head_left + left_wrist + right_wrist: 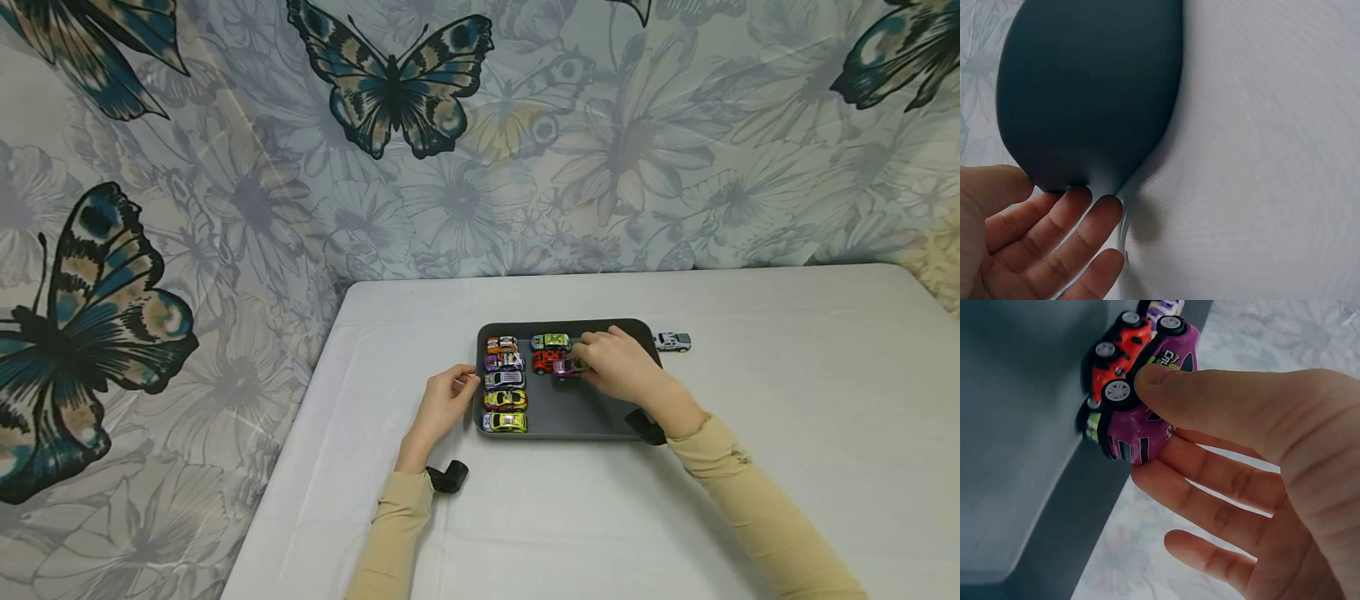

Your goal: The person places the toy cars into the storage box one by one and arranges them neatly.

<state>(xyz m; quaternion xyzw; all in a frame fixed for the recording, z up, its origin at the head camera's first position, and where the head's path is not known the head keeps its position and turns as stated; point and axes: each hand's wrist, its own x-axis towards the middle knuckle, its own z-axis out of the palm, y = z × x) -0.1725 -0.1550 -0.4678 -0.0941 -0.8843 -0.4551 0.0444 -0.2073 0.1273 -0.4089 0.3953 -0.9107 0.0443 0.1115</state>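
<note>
Purple toy car (1141, 419) is what my right hand (626, 371) has pinched right now, thumb on one side and fingers under the other. My right wrist cam shows that grip up close, with the red toy car (1116, 353) sitting just beside it on the dark tray (1016, 444), nearly touching. From my head cam you'd barely spot the purple car (567, 368); it's mostly tucked under my fingers, over the middle of the tray (577, 412) just right of the red one (546, 360).

What the head cam does give me is the full layout: a column of five cars down the tray's left side, ending with a yellow car (505, 422) at the near end, a green car (551, 341) at the top, and a white car (672, 341) off the tray on the table (787, 375).

My left hand (444, 404) holds nothing; the left wrist cam shows fingers (1066, 219) relaxed, touching the tray's rounded edge (1085, 94).
</note>
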